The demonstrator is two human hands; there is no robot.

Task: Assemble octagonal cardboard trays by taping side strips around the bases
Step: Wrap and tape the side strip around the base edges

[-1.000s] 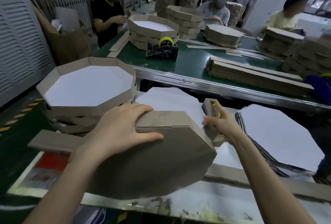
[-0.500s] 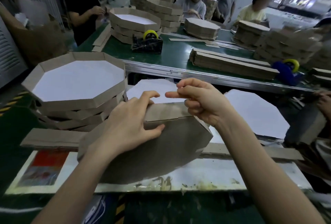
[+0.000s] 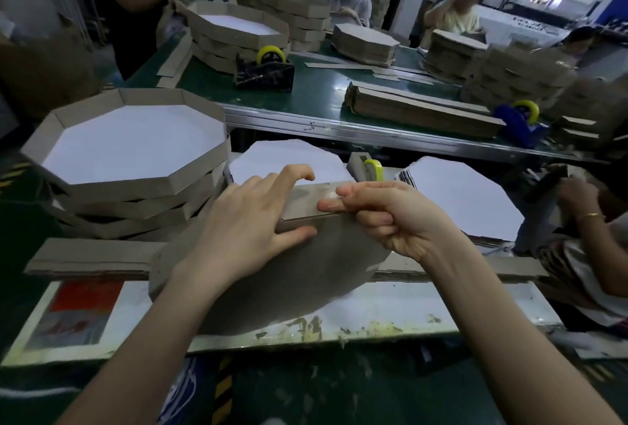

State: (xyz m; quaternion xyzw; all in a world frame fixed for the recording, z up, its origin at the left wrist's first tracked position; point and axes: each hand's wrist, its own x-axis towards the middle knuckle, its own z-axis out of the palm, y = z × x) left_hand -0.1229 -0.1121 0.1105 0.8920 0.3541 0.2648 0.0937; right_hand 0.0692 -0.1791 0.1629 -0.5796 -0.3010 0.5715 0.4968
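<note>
Two hands are on the job, and both meet on the half-built tray [image 3: 272, 282], which stands tilted at the centre of your table [image 3: 424, 305] with its grey underside turned up towards you and its lower edge resting on the white surface. Your left hand [image 3: 251, 220] grips the tray at its upper edge: the fingers [image 3: 292, 174] hook over the top of the side strip [image 3: 302, 202] and the thumb lies flat on the grey base just below it. Your right hand [image 3: 390, 217], at three o'clock from the left, has thumb and forefinger drawn close together, pinching a glossy piece of tape [image 3: 323, 190] against the outer face of the strip, with the other fingers curled into the palm. At one o'clock from the tray, just behind your right hand, sits a tape dispenser [image 3: 368, 169] with a yellow roll. At ten o'clock a stack of finished trays [image 3: 136, 186] stands with white insides facing up. At two o'clock lies a pile of flat white bases [image 3: 465, 200], and another white base [image 3: 285, 163] shows at twelve o'clock behind your fingers. Loose strips [image 3: 91, 256] lie flat at nine o'clock, running under the tray. Beyond them all, a green table [image 3: 316, 98] carries more trays and strips.
</note>
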